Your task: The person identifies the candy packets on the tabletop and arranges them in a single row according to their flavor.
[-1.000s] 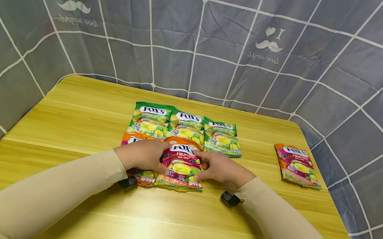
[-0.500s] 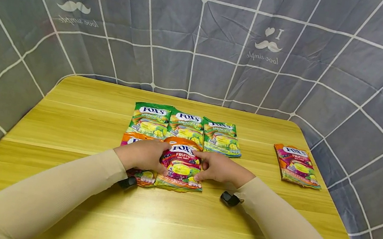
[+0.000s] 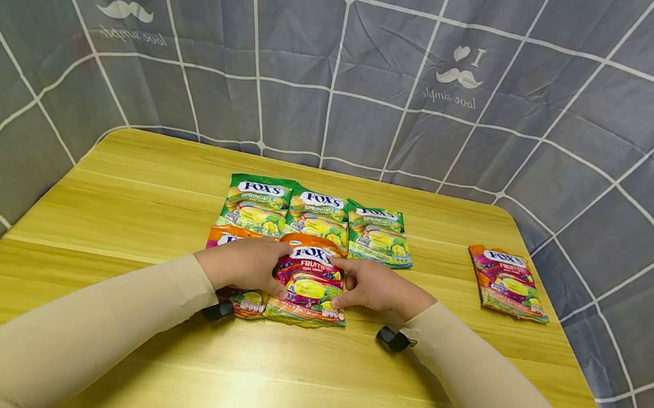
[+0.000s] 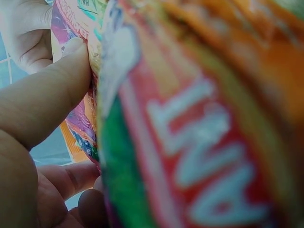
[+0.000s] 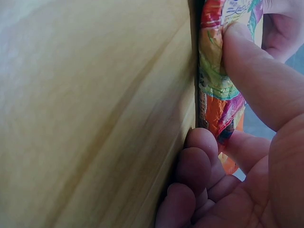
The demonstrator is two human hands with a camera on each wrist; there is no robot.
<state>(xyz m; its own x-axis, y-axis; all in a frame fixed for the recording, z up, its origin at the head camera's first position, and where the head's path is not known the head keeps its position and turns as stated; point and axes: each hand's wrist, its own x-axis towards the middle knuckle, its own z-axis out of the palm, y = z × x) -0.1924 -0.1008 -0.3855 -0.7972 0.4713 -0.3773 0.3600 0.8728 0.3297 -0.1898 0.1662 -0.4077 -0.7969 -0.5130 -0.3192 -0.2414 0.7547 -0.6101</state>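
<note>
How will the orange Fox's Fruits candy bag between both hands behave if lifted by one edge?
The orange Fox's Fruits candy bag probably sags: its foil looks thin and crinkled where the right hand pinches it. The glossy film may slip from the left hand. Loose sweets inside likely shift.

I've got both forearms in beige sleeves angling in from the near edge, hands side by side at centre. My left hand [image 3: 244,264] is curled, thumb pressing inward; my right hand [image 3: 376,286] mirrors it, thumb and fingers pinching.
</note>
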